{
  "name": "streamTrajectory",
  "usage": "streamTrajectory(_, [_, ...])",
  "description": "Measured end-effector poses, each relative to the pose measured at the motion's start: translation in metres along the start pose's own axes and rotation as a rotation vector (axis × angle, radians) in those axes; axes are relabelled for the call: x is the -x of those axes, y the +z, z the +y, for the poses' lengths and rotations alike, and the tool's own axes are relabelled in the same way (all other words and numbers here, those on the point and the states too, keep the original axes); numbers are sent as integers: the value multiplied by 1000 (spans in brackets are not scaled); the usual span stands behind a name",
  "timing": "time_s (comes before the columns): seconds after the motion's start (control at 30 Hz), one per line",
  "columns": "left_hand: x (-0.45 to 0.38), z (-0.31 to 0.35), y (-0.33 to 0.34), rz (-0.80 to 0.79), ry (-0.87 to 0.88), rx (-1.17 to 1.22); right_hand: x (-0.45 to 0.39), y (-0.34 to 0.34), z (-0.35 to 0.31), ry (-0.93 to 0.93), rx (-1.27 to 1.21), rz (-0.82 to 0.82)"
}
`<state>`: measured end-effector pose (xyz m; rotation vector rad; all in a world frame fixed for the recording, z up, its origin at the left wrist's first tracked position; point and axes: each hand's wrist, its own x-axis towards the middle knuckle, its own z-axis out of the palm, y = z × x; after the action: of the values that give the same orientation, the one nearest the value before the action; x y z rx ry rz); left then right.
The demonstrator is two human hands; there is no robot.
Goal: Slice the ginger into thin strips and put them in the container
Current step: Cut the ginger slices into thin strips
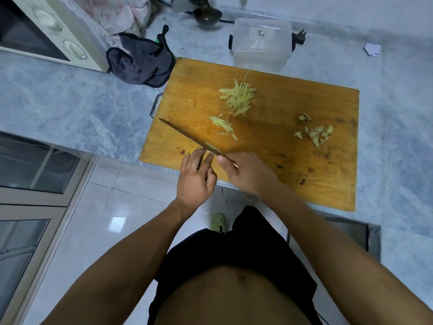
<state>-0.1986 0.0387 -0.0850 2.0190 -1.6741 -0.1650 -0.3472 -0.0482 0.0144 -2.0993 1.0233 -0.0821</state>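
Left hand (196, 177): fingers straight, touching knife blade (187, 137). Right hand (246, 172): gripping the knife handle. Cutting board (269, 165): two heaps of ginger strips (239, 98), one cluster of trimmings (316, 133). One clear container (260, 46), contents unclear.

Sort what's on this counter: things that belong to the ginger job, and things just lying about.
Job: ginger strips, smaller strip pile, ginger trimmings, knife, cutting board, clear container, left hand, right hand.

Lying about: dark cloth, microwave, ladle, plug.
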Motion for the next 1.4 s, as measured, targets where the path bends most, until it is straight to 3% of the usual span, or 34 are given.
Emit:
streamTrajectory(0.53, [1, -1, 3, 6, 11, -6, 5, -16, 7, -13, 9, -18])
streamTrajectory(0.9, [0, 2, 2, -22, 11, -95, 21, -1, -5, -20, 180, -23])
streamTrajectory(1.4, [-1, 1, 3, -20, -10, -28, 19, -13, -9, -4, 94, -59])
